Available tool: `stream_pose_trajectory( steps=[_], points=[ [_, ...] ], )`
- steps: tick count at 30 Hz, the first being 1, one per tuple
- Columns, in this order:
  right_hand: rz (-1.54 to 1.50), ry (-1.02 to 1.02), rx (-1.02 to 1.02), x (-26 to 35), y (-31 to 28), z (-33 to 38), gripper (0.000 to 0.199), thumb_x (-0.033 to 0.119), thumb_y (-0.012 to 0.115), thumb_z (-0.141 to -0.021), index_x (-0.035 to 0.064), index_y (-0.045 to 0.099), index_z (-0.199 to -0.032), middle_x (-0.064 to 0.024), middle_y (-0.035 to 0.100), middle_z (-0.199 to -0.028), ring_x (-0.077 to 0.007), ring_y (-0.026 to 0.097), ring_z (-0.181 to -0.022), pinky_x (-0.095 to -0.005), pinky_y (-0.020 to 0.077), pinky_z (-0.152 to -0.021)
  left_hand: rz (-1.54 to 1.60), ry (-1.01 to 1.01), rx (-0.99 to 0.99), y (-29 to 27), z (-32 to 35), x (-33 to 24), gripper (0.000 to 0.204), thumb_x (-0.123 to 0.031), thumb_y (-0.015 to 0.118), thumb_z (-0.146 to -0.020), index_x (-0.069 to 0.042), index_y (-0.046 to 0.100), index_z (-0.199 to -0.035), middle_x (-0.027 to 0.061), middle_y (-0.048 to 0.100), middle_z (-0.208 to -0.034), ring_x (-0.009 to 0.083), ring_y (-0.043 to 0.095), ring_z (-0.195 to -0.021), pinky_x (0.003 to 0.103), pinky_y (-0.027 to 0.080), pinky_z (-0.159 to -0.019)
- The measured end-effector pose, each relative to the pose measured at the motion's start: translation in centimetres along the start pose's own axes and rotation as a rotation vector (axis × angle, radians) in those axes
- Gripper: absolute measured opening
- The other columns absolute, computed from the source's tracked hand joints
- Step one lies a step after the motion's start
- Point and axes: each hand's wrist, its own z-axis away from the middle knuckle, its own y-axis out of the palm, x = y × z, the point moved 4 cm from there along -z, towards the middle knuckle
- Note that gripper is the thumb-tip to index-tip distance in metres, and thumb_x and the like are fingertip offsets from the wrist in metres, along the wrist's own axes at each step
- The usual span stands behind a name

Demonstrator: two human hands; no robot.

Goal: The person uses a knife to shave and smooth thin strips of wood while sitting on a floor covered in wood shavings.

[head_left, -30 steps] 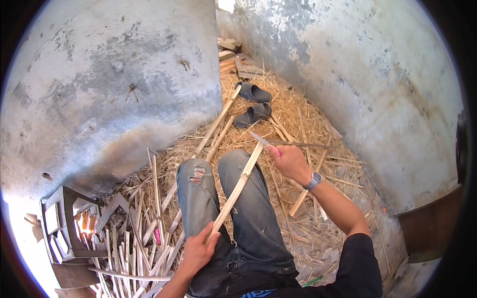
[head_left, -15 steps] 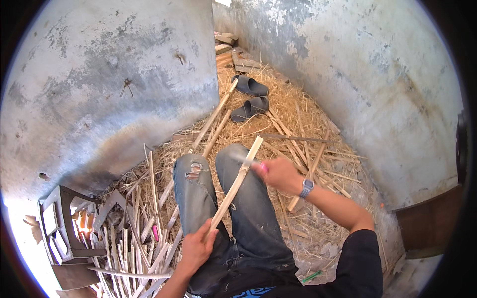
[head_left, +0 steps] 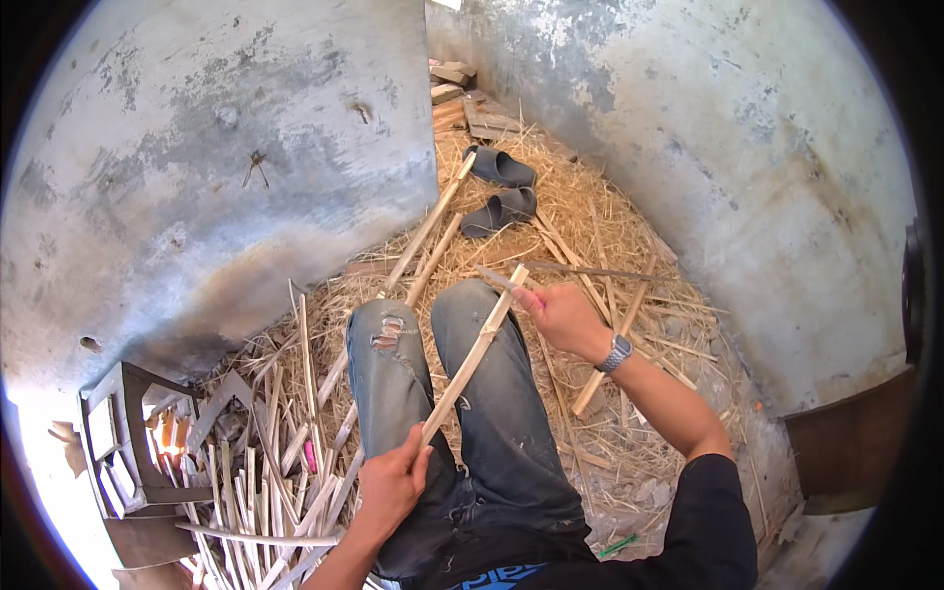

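A pale split wooden strip [head_left: 470,366] lies slantwise over my right thigh, its far end just past the knee. My left hand [head_left: 396,484] is closed round its near end. In my right hand [head_left: 567,317], which wears a metal wristwatch [head_left: 617,353], is a knife with a pink handle, mostly hidden by the fingers. The knife's blade [head_left: 494,277] points left and crosses the strip close to its far tip. A raised sliver [head_left: 488,332] shows partway down the strip.
Straw-like shavings [head_left: 560,202] cover the floor, with dark slides [head_left: 500,212] and loose strips on them. At left, many thin strips [head_left: 251,501] lie beside a dark frame [head_left: 147,482]. Worn walls [head_left: 246,147] stand on both sides. A green object [head_left: 617,544] lies near my right side.
My right hand has moved the knife up along the strip, from its middle part to near the far tip. My left hand keeps its hold at the near end.
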Motion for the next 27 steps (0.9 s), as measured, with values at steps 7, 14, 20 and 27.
stream_pose_trajectory(
  steps=[7,14,20,27],
  points=[
    [0.127,0.062,0.083,-0.2,-0.2,0.0,0.070,0.059,0.042,-0.107,0.0045,0.071,-0.073,-0.0221,0.065,-0.064,-0.0407,0.066,-0.058,-0.0510,0.0518,-0.054,0.000,0.033,-0.069,0.6,0.4,0.8,0.038,-0.024,0.075,-0.093,-0.015,0.072,-0.130,0.0136,0.069,-0.071,0.0339,0.067,-0.060,0.044,0.051,-0.056],
    [0.189,-0.080,0.079,0.6,1.4,1.6,0.069,0.059,0.042,-0.107,0.0048,0.070,-0.074,-0.0209,0.064,-0.062,-0.0397,0.066,-0.057,-0.0484,0.0507,-0.051,0.031,-0.004,-0.027,0.2,0.4,0.7,0.040,-0.018,0.077,-0.092,-0.013,0.071,-0.131,0.0186,0.068,-0.072,0.0356,0.068,-0.060,0.042,0.052,-0.058],
    [0.074,-0.057,0.002,-0.6,1.0,1.2,0.071,0.056,0.044,-0.107,0.0033,0.065,-0.065,-0.0231,0.057,-0.057,-0.0410,0.060,-0.053,-0.0504,0.0467,-0.053,0.071,-0.050,-0.019,0.0,0.2,0.7,0.038,-0.019,0.077,-0.091,-0.011,0.073,-0.129,0.0197,0.070,-0.075,0.0354,0.071,-0.063,0.041,0.053,-0.059],
    [0.107,0.032,-0.054,-1.9,-0.9,-0.5,0.070,0.053,0.043,-0.109,0.0036,0.063,-0.063,-0.0227,0.056,-0.056,-0.0414,0.060,-0.054,-0.0510,0.0466,-0.053,0.136,-0.084,0.016,-0.2,0.0,0.5,0.037,-0.021,0.077,-0.092,-0.008,0.073,-0.126,0.0216,0.070,-0.077,0.0382,0.071,-0.066,0.041,0.054,-0.063]
  ],
)
